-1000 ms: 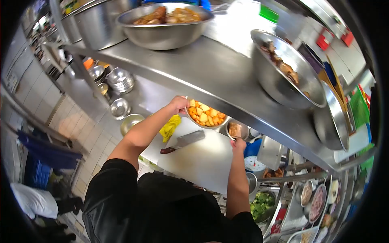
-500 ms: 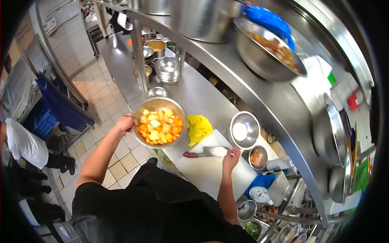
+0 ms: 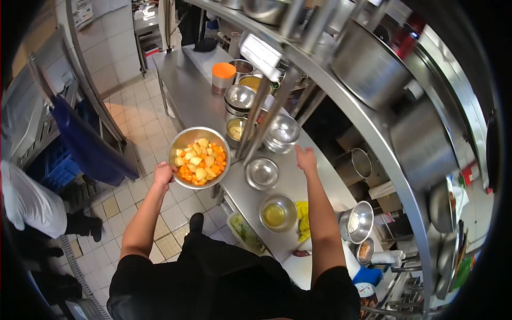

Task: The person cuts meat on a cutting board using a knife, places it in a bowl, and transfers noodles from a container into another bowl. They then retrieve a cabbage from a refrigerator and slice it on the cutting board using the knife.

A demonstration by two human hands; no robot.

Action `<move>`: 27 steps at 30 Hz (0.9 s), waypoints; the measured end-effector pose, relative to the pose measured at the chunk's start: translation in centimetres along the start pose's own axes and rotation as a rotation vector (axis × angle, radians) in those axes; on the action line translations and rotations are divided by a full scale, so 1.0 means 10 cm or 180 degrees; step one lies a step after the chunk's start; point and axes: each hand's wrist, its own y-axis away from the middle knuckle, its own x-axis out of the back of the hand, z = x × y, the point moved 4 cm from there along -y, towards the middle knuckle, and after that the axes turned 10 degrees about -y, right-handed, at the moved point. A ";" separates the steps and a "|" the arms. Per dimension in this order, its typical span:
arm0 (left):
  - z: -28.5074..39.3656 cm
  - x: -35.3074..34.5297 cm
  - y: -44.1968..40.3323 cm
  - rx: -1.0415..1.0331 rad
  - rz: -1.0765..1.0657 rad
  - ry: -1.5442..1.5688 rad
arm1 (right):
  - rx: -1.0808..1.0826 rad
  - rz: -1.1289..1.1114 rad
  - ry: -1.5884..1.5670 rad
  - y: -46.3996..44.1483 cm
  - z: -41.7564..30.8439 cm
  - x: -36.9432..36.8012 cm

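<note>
So we've got our left hand (image 3: 164, 173) clamped on the rim of a steel mixing bowl (image 3: 219, 142), fingers curled and gripping it. The bowl is loaded with orange and pale yellow chunks (image 3: 200, 160), and it's up in the air at the left edge of the steel counter (image 3: 292, 184), with floor tiles (image 3: 178, 205) showing below it. It's tipped a bit, so we can see right into it.

Our right hand (image 3: 305, 158) is out over the counter, just beside the stack of bowls (image 3: 282, 132). Those fingers look loosely open and aren't gripping anything; can't tell if they touch the stack.

Also on the counter: a tub with an orange lid (image 3: 224, 70) toward the far end, then a shallow steel bowl (image 3: 262, 174) about midway along. Nearer us there's a bowl of yellow liquid (image 3: 288, 204) with a yellow cloth (image 3: 303, 220) next to it. The white cutting board (image 3: 297, 271) is at our end of the counter, mostly hidden by our right arm, with a dark red knife handle (image 3: 302, 253) beside that arm. Left of the counter, across the floor, there's a person in a white top (image 3: 34, 200).
</note>
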 end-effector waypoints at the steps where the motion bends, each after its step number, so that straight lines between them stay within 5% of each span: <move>1: 0.05 0.00 -0.22 -0.0034 -0.0050 0.0217 | -0.0331 -0.0174 0.0141 0.01 -0.18 -0.13; 3: 0.21 -0.06 -0.65 -0.0024 -0.0065 0.0190 | -0.0942 -0.0506 0.0418 -0.03 -0.57 -0.30; 9: 0.47 0.05 -1.61 0.0118 -0.0018 0.0248 | -0.0555 0.0484 0.1572 -0.49 -0.65 -0.44; 12: 0.70 0.16 -1.78 0.0177 -0.0163 0.0242 | 0.0210 0.0498 0.1726 -0.74 -0.69 -0.36; 14: 0.68 0.24 -1.96 0.0194 -0.0177 0.0416 | -0.0487 -0.0324 0.0023 -1.12 -0.37 -0.31; 15: 0.75 0.30 -1.97 0.0214 -0.0151 0.0416 | -0.0273 -0.0204 -0.0727 -0.96 -0.56 -0.13; 16: 0.83 0.35 -1.98 0.0235 -0.0120 0.0423 | 0.0242 0.0287 -0.0623 -0.69 -0.80 0.12; 17: 0.93 0.42 -1.96 0.0267 -0.0084 0.0385 | 0.0594 0.0149 -0.0207 -0.95 -0.28 0.31; 19: 1.08 0.58 -1.90 0.0349 0.0009 0.0335 | -0.0692 -0.0340 -0.0525 -0.25 -0.39 0.85; 22: 0.87 0.89 -2.11 0.0369 -0.0031 0.0236 | -0.1073 -0.0543 -0.1124 0.92 -0.65 1.04; 24: 0.77 1.01 -2.17 0.0425 0.0023 0.0221 | -0.1682 -0.0853 -0.1510 1.46 -0.65 0.67; 26: 0.70 1.09 -2.28 0.0468 -0.0002 0.0174 | -0.1658 -0.1958 -0.3041 1.80 -0.17 -0.06; 27: 0.72 1.08 -2.31 0.0505 0.0018 0.0182 | -0.2120 -0.1539 -0.1705 1.95 -0.63 -0.53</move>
